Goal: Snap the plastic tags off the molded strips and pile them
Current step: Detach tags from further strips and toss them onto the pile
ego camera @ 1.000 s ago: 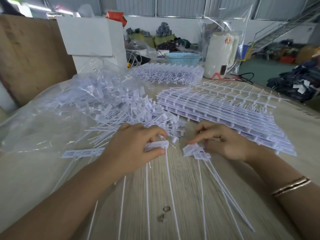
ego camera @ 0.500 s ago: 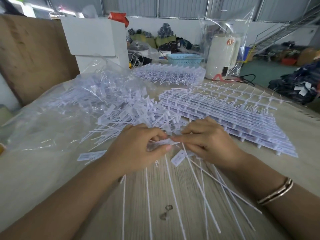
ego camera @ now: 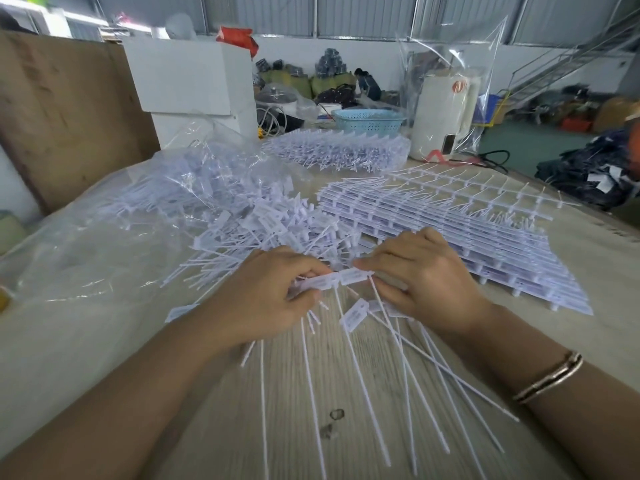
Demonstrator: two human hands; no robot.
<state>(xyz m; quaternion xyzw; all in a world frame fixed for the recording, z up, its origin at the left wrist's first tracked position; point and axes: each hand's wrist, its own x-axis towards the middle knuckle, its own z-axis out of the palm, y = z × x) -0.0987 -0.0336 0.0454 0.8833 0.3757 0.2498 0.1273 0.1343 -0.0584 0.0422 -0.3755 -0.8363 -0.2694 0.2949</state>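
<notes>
**Strip held crosswise between 2 hands**

The molded strip (ego camera: 334,281) runs left to right across the wooden table (ego camera: 346,393), its long axis bridging both hands. The left hand (ego camera: 266,303) pinches its left end, fingers curled shut around it; the right hand (ego camera: 422,278) pinches the right-hand tag, thumb and forefinger closed. Tails hang toward the person. The break likely falls at the joint between the hands. The pile of tags (ego camera: 273,230) lies just beyond, nearer the left hand.
</notes>
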